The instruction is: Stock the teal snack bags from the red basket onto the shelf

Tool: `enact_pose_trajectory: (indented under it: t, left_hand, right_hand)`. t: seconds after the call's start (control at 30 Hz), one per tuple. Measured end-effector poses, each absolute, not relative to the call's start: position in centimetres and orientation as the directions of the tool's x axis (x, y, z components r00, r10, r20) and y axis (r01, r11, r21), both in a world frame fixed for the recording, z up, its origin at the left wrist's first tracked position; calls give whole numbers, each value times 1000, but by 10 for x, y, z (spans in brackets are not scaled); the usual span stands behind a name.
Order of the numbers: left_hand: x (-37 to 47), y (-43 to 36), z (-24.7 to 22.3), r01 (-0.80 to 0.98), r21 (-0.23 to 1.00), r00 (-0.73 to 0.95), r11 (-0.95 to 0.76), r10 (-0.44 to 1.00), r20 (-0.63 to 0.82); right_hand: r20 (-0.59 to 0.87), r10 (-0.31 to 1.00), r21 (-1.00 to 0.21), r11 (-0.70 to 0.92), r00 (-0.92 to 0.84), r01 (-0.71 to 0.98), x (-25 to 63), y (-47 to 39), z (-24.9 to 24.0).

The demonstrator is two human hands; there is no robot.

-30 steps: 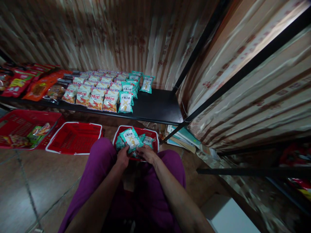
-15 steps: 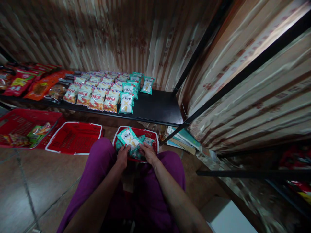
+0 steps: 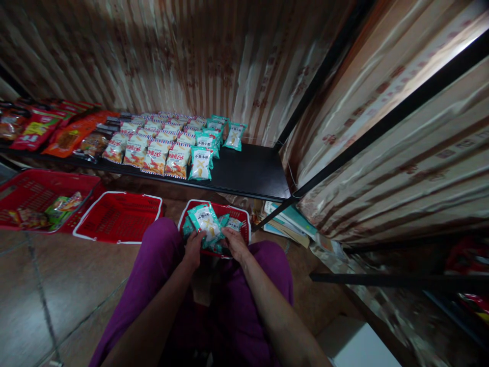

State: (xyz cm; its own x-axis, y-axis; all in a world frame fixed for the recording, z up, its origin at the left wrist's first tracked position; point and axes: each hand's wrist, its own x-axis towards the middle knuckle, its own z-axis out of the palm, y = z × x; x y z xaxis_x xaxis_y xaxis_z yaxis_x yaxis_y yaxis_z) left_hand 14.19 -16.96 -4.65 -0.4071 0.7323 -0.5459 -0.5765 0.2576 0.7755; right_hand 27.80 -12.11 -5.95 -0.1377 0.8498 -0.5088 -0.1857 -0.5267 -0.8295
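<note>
A teal and white snack bag [image 3: 205, 220] is held over a red basket [image 3: 247, 224] between my knees. My left hand [image 3: 194, 245] is closed on its lower left side. My right hand [image 3: 235, 243] is closed at the right, its fingers on the edge of a teal bag just beside or under the first; which one is partly hidden. More teal snack bags [image 3: 233, 223] lie in the basket beneath my hands. On the black shelf ahead, teal bags of the same kind [image 3: 200, 164] stand in a row at the right of the other snacks.
White and red snack bags [image 3: 155, 157], an orange bag [image 3: 69, 137] and red bags [image 3: 36, 128] fill the shelf [image 3: 252, 171] leftward. Two more red baskets [image 3: 118, 196] [image 3: 42, 176] sit on the floor at left. A black metal post [image 3: 344, 148] slants at right, near stacked papers [image 3: 290, 221].
The held snack bag has tipped slightly more upright in my hands. The view has shifted a little; shelf and baskets stay as they were.
</note>
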Motion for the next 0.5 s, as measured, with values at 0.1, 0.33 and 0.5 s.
enact_pose_trajectory:
  t: [0.1, 0.33, 0.5]
  left_hand:
    - [144, -170, -42, -537, 784, -362, 311, 754, -547]
    - [150, -171, -31, -390, 844, -428, 367, 740, -519]
    - [162, -172, -21, -318, 887, -510, 335, 728, -458]
  right_hand:
    - [-464, 877, -870, -478, -128, -121, 278, -123, -61]
    - [-298, 953, -955, -297, -63, 23, 280, -118, -61]
    - [-276, 944, -961, -272, -181, 45, 276, -122, -56]
